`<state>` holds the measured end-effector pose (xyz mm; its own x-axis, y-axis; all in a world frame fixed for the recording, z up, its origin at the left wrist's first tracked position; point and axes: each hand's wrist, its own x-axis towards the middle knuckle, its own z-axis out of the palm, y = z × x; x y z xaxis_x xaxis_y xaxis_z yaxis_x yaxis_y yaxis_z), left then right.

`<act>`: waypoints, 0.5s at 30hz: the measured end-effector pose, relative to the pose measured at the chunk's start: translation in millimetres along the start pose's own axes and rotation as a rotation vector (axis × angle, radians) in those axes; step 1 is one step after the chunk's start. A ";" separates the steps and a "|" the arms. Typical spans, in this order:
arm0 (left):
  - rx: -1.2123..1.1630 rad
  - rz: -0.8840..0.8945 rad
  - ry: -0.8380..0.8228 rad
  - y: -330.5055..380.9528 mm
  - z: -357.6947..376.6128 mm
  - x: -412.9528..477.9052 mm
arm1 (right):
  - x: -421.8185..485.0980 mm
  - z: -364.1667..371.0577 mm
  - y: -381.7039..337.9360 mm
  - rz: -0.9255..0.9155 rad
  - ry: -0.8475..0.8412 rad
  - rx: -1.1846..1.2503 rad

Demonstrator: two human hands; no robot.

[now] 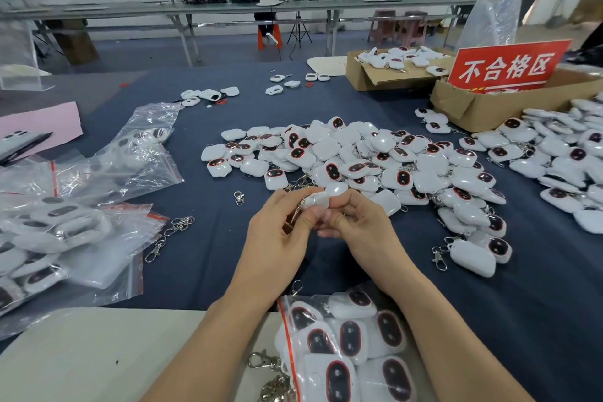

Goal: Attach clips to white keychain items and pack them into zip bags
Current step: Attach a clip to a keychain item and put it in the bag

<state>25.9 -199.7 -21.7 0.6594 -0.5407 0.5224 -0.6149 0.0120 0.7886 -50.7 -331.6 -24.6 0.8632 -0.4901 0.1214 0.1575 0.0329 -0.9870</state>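
Both hands, left hand (280, 232) and right hand (355, 222), pinch one white keychain item (321, 201)

Entry 1: red placard (509, 67), landscape format, slightly tilted, propped upright inside open cardboard box (456, 104) at right side of table.
Lettering: four large white Chinese characters in a single row, 不合格区, filling most of the red face.
Below the characters: thin white rule, then a second line of small markings, cut off by the box rim, not legible.
Position of box: just behind heap of white keychain items (554, 147).
Remaining print in view: too small or blurred to read.
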 end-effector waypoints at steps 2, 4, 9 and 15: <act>-0.008 -0.003 -0.002 0.8 0.3 0.1 | -0.5 0.1 -0.3 0.008 0.005 0.004; -0.015 -0.017 -0.003 -0.3 -0.1 -0.3 | -0.7 0.3 -0.8 0.014 0.006 0.006; -0.027 -0.097 -0.012 -5.4 0.2 -2.2 | -1.9 0.0 -3.1 0.024 -0.021 -0.022; -0.039 -0.137 0.001 -3.6 -2.3 -2.5 | -2.1 0.8 -4.9 0.047 -0.031 -0.021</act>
<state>27.5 -196.5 -25.0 0.7367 -0.5385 0.4091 -0.5015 -0.0291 0.8647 -52.9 -330.0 -19.9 0.8840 -0.4611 0.0776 0.1064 0.0368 -0.9936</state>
